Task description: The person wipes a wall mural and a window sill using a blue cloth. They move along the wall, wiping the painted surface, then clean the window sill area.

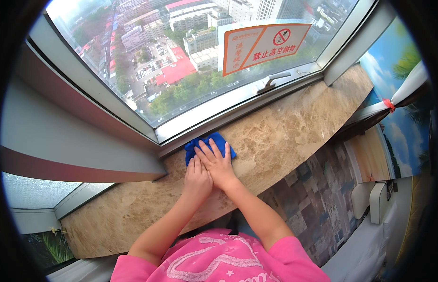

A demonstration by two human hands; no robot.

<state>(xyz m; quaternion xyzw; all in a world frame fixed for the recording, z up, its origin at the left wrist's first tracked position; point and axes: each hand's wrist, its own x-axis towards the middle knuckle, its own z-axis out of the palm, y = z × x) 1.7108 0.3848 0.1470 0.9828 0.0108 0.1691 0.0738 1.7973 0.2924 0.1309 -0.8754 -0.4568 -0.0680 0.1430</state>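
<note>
A blue cloth (214, 139) lies crumpled on the brown marble windowsill (275, 130), against the lower window frame. My right hand (218, 166) rests flat on the cloth with its fingers spread, pressing it to the stone. My left hand (198, 178) lies beside and partly against the right one, its fingers together and their tips at the cloth's near edge. Neither hand visibly grips the cloth; what lies beneath the palms is hidden.
Above the sill is a window with a metal handle (272, 81) and a warning sticker (266, 47). A wide curved column (81, 130) rises at the left. At the right hang a tied white curtain (413, 83) and a beach-scene wall picture (399, 141); a bed (358, 246) stands below.
</note>
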